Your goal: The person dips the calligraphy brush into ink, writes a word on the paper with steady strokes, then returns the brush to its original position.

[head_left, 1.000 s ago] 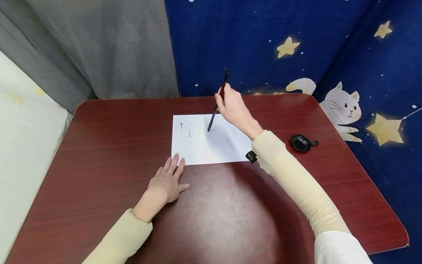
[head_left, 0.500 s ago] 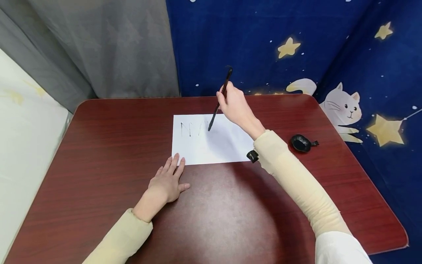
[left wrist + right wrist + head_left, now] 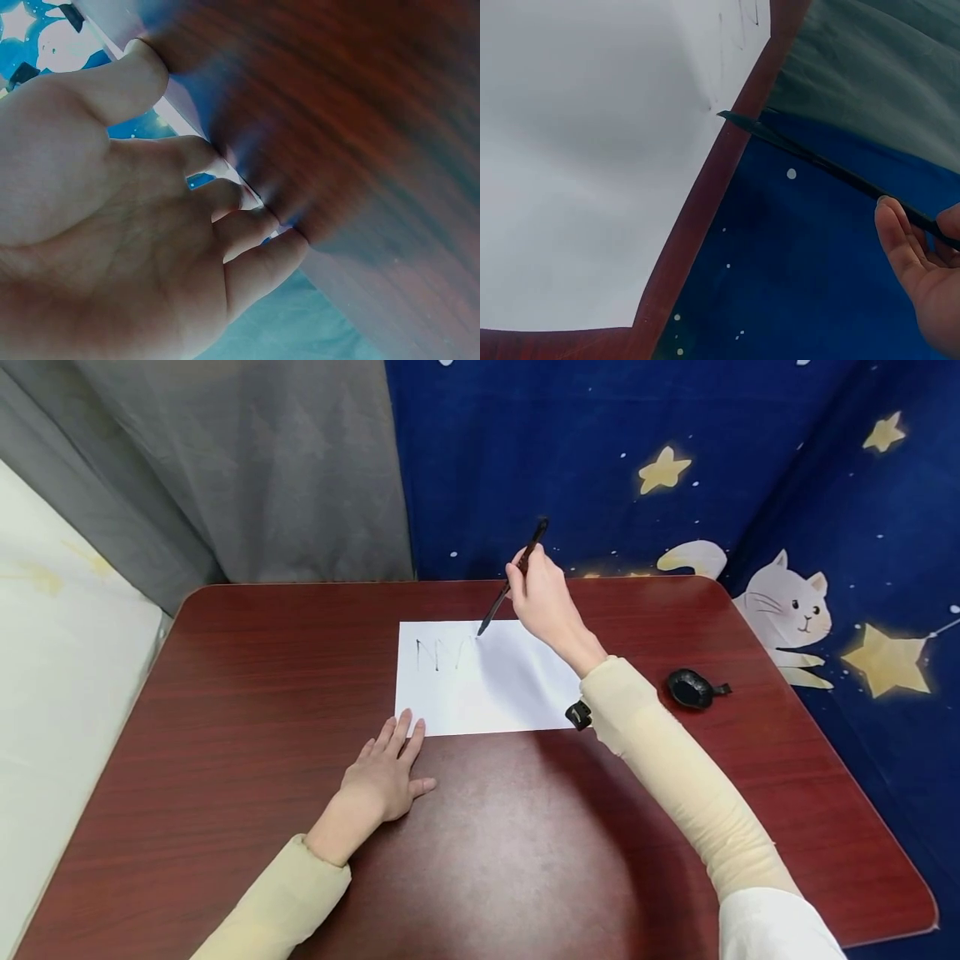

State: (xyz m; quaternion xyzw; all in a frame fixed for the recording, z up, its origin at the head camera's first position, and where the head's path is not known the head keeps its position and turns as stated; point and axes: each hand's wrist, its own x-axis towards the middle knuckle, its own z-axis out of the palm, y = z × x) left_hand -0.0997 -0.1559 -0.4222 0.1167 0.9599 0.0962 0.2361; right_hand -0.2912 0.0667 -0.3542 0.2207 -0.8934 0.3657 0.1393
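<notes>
My right hand (image 3: 546,602) pinches a slim dark writing brush (image 3: 513,577), tilted with its tip down at the upper part of a white sheet of paper (image 3: 480,702). In the right wrist view the brush (image 3: 817,161) ends in a pointed dark tip close to the paper (image 3: 592,187); whether it touches, I cannot tell. Thin dark strokes (image 3: 437,655), some shaped like an N, mark the sheet's upper left. My left hand (image 3: 381,777) lies with fingers spread, fingertips on the sheet's lower left corner. The left wrist view shows its palm (image 3: 142,217).
A small black dish with a short handle (image 3: 692,689) sits right of the paper on the reddish-brown table (image 3: 225,710). A grey curtain (image 3: 300,477) and a blue starry curtain (image 3: 510,452) hang behind the table's far edge.
My right hand has shifted slightly right, and the brush tip has gone up the sheet toward its far edge, with the brush leaning more. The left hand stays on the corner.
</notes>
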